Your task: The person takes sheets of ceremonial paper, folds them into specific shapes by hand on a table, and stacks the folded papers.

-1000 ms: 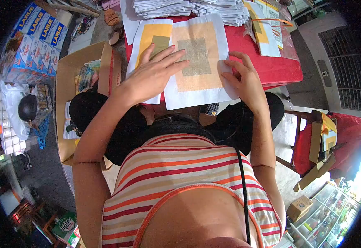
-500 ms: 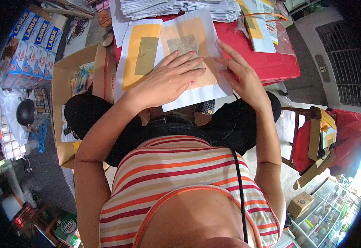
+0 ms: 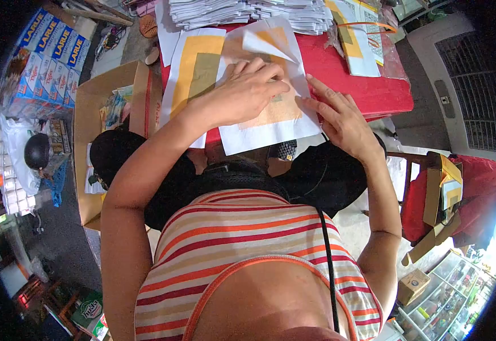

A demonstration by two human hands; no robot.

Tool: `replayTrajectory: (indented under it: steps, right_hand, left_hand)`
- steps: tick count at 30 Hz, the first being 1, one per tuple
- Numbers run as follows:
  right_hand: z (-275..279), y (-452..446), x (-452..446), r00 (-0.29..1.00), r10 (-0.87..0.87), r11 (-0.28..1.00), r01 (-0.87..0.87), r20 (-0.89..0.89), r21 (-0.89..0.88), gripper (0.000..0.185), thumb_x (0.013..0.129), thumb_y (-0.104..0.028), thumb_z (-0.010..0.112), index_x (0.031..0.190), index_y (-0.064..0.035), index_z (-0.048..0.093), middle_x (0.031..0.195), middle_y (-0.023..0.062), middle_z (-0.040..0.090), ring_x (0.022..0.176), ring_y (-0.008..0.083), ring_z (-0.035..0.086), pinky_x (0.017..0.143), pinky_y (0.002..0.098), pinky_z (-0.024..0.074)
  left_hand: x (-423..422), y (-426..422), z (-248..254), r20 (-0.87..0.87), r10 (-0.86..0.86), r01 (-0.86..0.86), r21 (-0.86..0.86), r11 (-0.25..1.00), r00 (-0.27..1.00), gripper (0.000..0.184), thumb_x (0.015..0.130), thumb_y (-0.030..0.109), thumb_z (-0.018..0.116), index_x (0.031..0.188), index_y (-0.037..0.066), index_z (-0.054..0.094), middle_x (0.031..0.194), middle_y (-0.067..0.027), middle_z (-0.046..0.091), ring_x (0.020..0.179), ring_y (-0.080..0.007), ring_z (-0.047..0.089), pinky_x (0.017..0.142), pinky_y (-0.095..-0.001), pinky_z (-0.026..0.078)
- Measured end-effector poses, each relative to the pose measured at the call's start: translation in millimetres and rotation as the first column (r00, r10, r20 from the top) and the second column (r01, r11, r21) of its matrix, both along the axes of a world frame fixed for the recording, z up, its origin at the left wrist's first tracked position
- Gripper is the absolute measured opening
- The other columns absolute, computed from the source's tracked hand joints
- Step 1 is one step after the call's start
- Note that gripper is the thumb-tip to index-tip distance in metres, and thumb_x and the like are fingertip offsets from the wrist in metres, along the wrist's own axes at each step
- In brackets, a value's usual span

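Note:
A white sheet with a pale orange panel lies at the front of the red table. My left hand is on its middle, fingers bent and drawn together; whatever is under the fingertips is hidden. Beyond them a folded white flap stands up from the sheet. My right hand rests at the sheet's right edge with its fingers apart and holds nothing. Left of that sheet, partly under my left forearm, lies another white sheet with a yellow frame and grey centre.
Stacks of folded white paper line the back of the red table. A bundle with an orange band lies at the back right. An open cardboard box stands left of my knee.
My left hand has moved right onto the pale orange sheet and its fingers have bent. A white flap now rises from the sheet. My right hand has shifted slightly right and down.

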State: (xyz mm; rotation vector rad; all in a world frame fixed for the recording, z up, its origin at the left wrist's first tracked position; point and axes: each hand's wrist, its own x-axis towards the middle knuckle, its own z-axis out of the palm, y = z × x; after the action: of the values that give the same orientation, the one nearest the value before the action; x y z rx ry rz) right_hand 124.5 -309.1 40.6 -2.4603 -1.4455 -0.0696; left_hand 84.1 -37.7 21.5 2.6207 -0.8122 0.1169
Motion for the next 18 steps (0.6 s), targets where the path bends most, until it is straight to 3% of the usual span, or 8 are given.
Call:
replayTrajectory:
  steps: [2, 4, 11, 13, 18]
  right_hand:
    - [2.7, -4.2, -3.0, 1.0, 0.007, 1.0, -0.006, -0.025, 0.022, 0.06, 0.078, 0.0, 0.065, 0.135, -0.0175, 0.06, 0.156, 0.0078, 0.04, 0.119, 0.0296, 0.057, 0.1, 0.0433, 0.0442]
    - [5.8, -6.2, -7.0, 0.976, -0.064, 0.998, 0.064, -0.206, -0.007, 0.066, 0.07, 0.0, 0.07, 0.133, -0.0175, 0.062, 0.158, 0.0078, 0.039, 0.13, 0.0291, 0.051, 0.108, 0.0475, 0.0388]
    - [-13.6, -7.4, -4.5, 0.992, -0.016, 0.995, 0.028, -0.125, 0.098, 0.066, 0.066, 0.005, 0.071, 0.127, -0.0191, 0.067, 0.157, 0.007, 0.039, 0.133, 0.0306, 0.047, 0.108, 0.0459, 0.037]
    - [-8.0, -2.6, -2.7, 0.998, 0.064, 0.987, -0.06, -0.02, 0.152, 0.051, 0.077, -0.002, 0.07, 0.126, -0.0157, 0.066, 0.15, 0.0056, 0.049, 0.129, 0.0284, 0.051, 0.103, 0.0429, 0.0393]
    - [2.4, 3.3, -3.5, 0.988, 0.142, 0.987, -0.137, -0.062, 0.086, 0.041, 0.08, -0.004, 0.069, 0.12, -0.012, 0.067, 0.14, 0.0039, 0.059, 0.127, 0.0244, 0.054, 0.102, 0.0402, 0.0394]
  left_hand:
    - [5.7, -0.4, -4.6, -0.011, 0.005, -0.005, -0.009, 1.0, 1.0, 0.033, 0.092, 0.01, 0.058, 0.124, 0.015, 0.063, 0.138, -0.0053, 0.054, 0.129, -0.03, 0.044, 0.109, -0.0441, 0.034]
    - [9.5, 1.6, -8.9, 0.047, 0.009, -0.007, -0.035, 0.999, 0.999, 0.032, 0.092, 0.009, 0.057, 0.122, 0.018, 0.064, 0.141, -0.0037, 0.053, 0.13, -0.0296, 0.043, 0.11, -0.0453, 0.033]
    - [14.4, 6.5, -15.3, -0.035, -0.013, 0.011, -0.067, 0.998, 0.999, 0.031, 0.094, 0.012, 0.055, 0.124, 0.019, 0.063, 0.148, -0.0012, 0.048, 0.128, -0.0291, 0.044, 0.112, -0.0456, 0.03]
    - [13.6, 5.0, -13.8, -0.034, -0.003, 0.001, -0.07, 0.998, 0.999, 0.032, 0.095, 0.012, 0.056, 0.125, 0.019, 0.062, 0.148, -0.0003, 0.049, 0.127, -0.0287, 0.044, 0.112, -0.0453, 0.03]
    - [13.5, 4.3, -13.4, -0.007, 0.001, -0.001, -0.028, 1.0, 1.0, 0.034, 0.095, 0.012, 0.056, 0.127, 0.02, 0.064, 0.149, -0.0007, 0.048, 0.126, -0.0285, 0.045, 0.111, -0.0449, 0.031]
